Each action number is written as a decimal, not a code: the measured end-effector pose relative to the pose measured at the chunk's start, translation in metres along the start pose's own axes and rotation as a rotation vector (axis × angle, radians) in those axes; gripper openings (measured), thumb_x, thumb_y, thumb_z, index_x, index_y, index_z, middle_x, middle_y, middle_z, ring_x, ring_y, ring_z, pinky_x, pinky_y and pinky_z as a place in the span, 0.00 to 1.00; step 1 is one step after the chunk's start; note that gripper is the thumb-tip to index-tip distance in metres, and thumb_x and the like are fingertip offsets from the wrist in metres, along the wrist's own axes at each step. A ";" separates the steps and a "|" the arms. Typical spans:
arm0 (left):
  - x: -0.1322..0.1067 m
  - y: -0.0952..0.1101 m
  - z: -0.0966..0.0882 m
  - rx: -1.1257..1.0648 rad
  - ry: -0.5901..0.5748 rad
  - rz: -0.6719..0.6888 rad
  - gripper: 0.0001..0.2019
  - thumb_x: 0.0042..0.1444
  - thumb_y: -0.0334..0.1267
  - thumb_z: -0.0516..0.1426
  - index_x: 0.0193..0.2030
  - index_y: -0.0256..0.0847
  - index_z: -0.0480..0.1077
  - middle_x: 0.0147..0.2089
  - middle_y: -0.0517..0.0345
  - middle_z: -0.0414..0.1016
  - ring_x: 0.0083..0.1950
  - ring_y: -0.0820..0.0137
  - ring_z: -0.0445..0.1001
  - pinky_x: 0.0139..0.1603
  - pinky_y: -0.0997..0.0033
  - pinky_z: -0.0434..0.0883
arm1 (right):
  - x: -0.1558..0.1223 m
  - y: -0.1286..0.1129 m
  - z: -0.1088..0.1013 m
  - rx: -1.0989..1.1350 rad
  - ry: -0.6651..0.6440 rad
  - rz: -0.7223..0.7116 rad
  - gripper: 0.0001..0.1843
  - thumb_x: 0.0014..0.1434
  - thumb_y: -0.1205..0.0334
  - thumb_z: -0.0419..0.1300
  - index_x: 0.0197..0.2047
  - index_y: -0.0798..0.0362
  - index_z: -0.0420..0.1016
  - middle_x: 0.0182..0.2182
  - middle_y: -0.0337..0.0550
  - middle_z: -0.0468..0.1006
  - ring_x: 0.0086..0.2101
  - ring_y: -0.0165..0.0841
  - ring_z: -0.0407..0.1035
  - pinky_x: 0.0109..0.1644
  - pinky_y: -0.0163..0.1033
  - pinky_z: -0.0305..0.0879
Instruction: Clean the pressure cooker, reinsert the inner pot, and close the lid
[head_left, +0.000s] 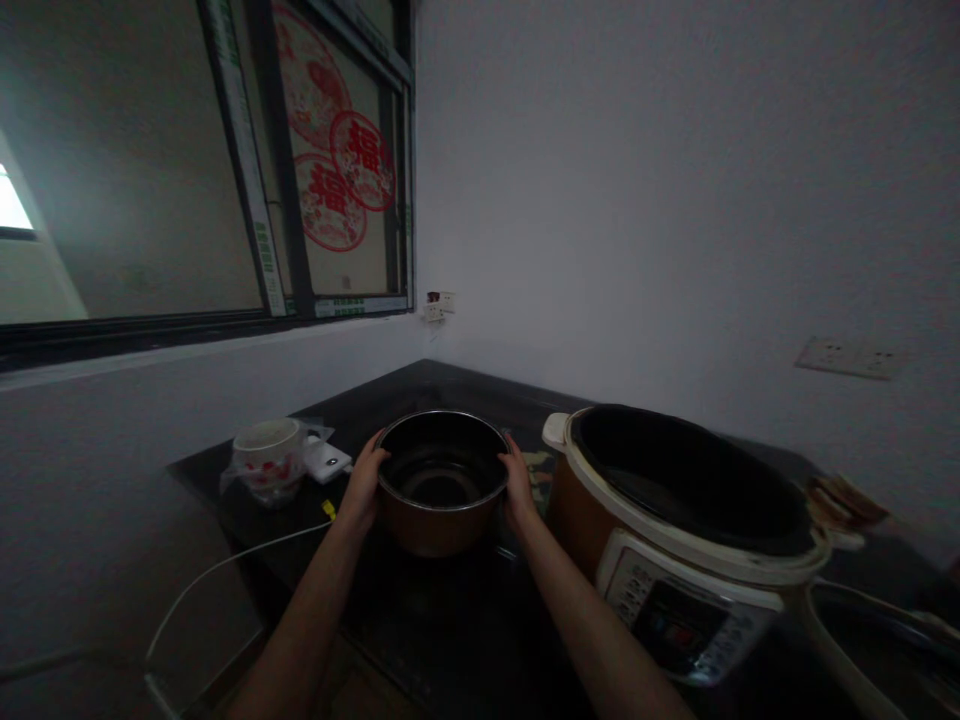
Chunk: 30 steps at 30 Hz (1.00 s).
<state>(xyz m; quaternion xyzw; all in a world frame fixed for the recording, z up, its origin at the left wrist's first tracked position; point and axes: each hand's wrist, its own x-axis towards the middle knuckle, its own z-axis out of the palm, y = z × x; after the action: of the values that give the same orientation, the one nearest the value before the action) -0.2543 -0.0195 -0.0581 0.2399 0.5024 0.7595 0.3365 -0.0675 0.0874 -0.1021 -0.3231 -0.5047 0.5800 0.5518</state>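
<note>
Between my two hands is a round brown pot (436,528) with a dark inside and a thin metal rim. It looks level, over the dark countertop. My left hand (365,478) grips its left side, with the thumb over the rim. On the opposite side my right hand (517,480) holds it the same way. The fingers behind the pot are partly hidden. To the right of my right hand stands a large electric cooker (581,500) without a lid, its black inner pot (675,490) showing and a control panel on the front.
A mug in clear plastic (268,455) and a white device (327,460) sit at the left, near a white cable (225,558) with a yellow tip. A round lid-like object (847,640) lies at lower right. Walls and a window (345,200) bound the counter (427,375).
</note>
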 end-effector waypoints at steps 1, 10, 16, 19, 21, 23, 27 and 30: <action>-0.002 0.006 0.001 -0.001 -0.008 -0.001 0.27 0.46 0.25 0.52 0.56 0.38 0.68 0.45 0.54 0.79 0.48 0.65 0.77 0.54 0.66 0.72 | -0.004 -0.005 0.003 0.049 0.020 0.021 0.38 0.51 0.55 0.53 0.66 0.50 0.56 0.56 0.42 0.73 0.54 0.39 0.67 0.59 0.46 0.62; -0.053 0.113 0.016 0.095 -0.109 0.157 0.23 0.43 0.35 0.57 0.50 0.52 0.73 0.43 0.67 0.81 0.53 0.52 0.75 0.39 0.60 0.81 | -0.052 -0.099 0.037 0.241 -0.019 -0.054 0.37 0.53 0.55 0.56 0.66 0.52 0.54 0.58 0.45 0.69 0.56 0.38 0.66 0.59 0.44 0.63; -0.094 0.175 0.059 0.024 -0.161 0.372 0.20 0.44 0.35 0.58 0.46 0.53 0.75 0.47 0.72 0.80 0.60 0.54 0.70 0.46 0.60 0.80 | -0.079 -0.185 0.028 0.361 -0.062 -0.280 0.37 0.55 0.55 0.58 0.66 0.47 0.52 0.63 0.41 0.64 0.60 0.36 0.60 0.65 0.45 0.54; -0.105 0.189 0.092 -0.049 -0.273 0.428 0.20 0.44 0.32 0.57 0.47 0.50 0.75 0.46 0.70 0.80 0.60 0.55 0.70 0.50 0.57 0.78 | -0.086 -0.222 0.005 0.309 -0.017 -0.424 0.35 0.57 0.54 0.58 0.66 0.45 0.53 0.62 0.41 0.64 0.60 0.36 0.60 0.66 0.47 0.52; -0.110 0.192 0.117 -0.094 -0.365 0.453 0.20 0.46 0.32 0.55 0.47 0.50 0.74 0.46 0.68 0.79 0.59 0.55 0.70 0.51 0.55 0.77 | -0.089 -0.244 -0.015 0.251 0.033 -0.506 0.34 0.57 0.53 0.57 0.65 0.45 0.53 0.61 0.42 0.66 0.58 0.37 0.62 0.64 0.49 0.55; -0.115 0.190 0.145 -0.150 -0.459 0.479 0.21 0.46 0.31 0.54 0.48 0.47 0.74 0.46 0.65 0.79 0.57 0.55 0.71 0.53 0.55 0.74 | -0.091 -0.263 -0.038 0.204 0.081 -0.594 0.32 0.57 0.54 0.56 0.64 0.46 0.55 0.59 0.43 0.68 0.55 0.37 0.65 0.62 0.48 0.58; -0.120 0.179 0.201 -0.245 -0.660 0.530 0.25 0.45 0.31 0.52 0.52 0.38 0.70 0.49 0.57 0.77 0.56 0.58 0.71 0.58 0.55 0.69 | -0.090 -0.297 -0.082 0.200 0.177 -0.707 0.30 0.56 0.56 0.57 0.62 0.49 0.59 0.56 0.43 0.71 0.52 0.35 0.68 0.61 0.46 0.60; -0.120 0.167 0.240 -0.268 -0.786 0.518 0.26 0.43 0.30 0.51 0.53 0.35 0.69 0.50 0.54 0.75 0.54 0.59 0.71 0.57 0.57 0.68 | -0.087 -0.320 -0.112 0.194 0.269 -0.709 0.31 0.54 0.60 0.58 0.61 0.50 0.60 0.54 0.42 0.72 0.52 0.33 0.69 0.61 0.44 0.60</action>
<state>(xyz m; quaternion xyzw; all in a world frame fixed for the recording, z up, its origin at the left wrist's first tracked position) -0.0521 -0.0105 0.1845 0.5800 0.1589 0.7282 0.3286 0.1528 -0.0095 0.1519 -0.1480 -0.4511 0.3508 0.8072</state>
